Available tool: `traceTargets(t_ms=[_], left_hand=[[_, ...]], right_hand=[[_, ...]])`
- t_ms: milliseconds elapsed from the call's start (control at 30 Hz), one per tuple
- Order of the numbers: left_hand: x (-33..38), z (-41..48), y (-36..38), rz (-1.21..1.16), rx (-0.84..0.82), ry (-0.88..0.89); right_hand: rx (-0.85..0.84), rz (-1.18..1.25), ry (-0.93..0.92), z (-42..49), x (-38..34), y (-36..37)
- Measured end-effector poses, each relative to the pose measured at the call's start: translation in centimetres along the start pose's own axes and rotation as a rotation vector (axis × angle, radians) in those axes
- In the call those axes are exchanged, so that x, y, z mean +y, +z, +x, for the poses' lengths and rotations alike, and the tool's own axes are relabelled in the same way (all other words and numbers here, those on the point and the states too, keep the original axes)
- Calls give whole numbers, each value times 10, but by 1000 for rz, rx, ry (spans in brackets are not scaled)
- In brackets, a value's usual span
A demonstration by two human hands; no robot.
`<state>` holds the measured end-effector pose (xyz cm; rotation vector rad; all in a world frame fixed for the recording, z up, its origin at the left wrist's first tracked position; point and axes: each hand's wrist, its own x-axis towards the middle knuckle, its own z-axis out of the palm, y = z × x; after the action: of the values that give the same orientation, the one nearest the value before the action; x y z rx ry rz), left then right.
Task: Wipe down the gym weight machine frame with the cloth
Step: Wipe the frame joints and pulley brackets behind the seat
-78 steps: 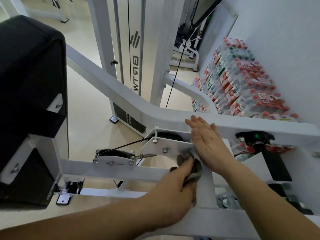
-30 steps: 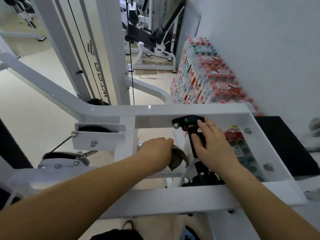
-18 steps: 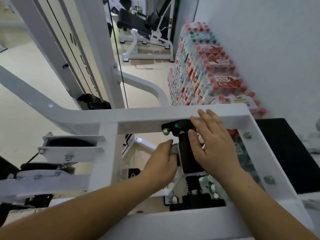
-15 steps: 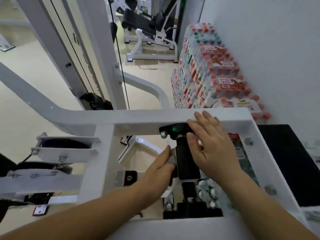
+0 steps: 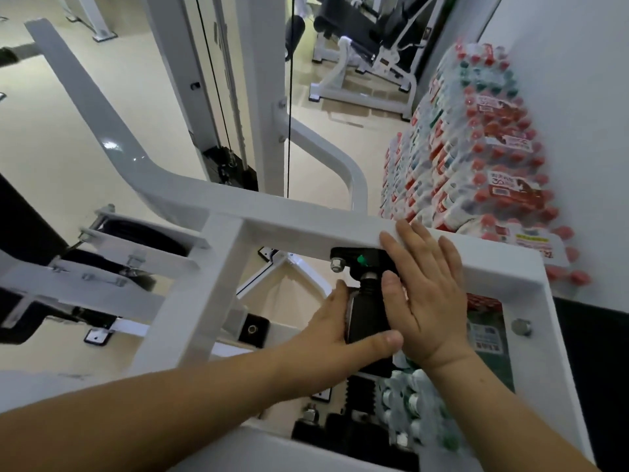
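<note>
The white weight machine frame [image 5: 272, 212] runs across the middle of the head view, with a black cylinder [image 5: 369, 318] hanging below its crossbar. My left hand [image 5: 335, 330] wraps round that cylinder, thumb across its front, and presses a grey cloth [image 5: 350, 310] against its left side. Only a thin strip of the cloth shows between my fingers and the cylinder. My right hand [image 5: 423, 287] lies flat with straight fingers, fingertips on the crossbar and palm against the cylinder's right side.
Shrink-wrapped packs of bottled water [image 5: 476, 148] are stacked against the white wall on the right, and more bottles [image 5: 408, 403] lie under the frame. Pulley brackets [image 5: 136, 240] sit to the left, a cable [image 5: 289, 97] runs down behind, and a black mat [image 5: 595, 342] lies far right.
My left hand carried the cloth from the vertical post rightward onto the black cylinder, and its thumb now wraps across the front. My right hand slid up from the cylinder to the crossbar.
</note>
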<state>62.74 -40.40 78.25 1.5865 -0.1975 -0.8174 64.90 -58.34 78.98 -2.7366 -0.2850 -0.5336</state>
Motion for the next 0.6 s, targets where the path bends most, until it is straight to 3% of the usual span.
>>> traceTargets(t_ms=[67,200,300,367,400,500,600], left_hand=[[4,-1,2,27,2,-59],[-11,11,-4,-302,54,-238],[-7,13,1,-244,138,-424],[-12,16,1,-229,181,-386],[-19,13,0,-276,75,-289],[12,5,-17,-310,50,-420],[-14,23,-2,-241,123,-531]], right_hand=[[37,23,6,1,1,3],[86,29,-6,1,2,7],[89,1,-17,1,3,8],[73,-8,-38,0,4,8],[61,-7,-49,0,5,8],[49,-1,-56,-1,4,7],[48,0,-43,-2,2,7]])
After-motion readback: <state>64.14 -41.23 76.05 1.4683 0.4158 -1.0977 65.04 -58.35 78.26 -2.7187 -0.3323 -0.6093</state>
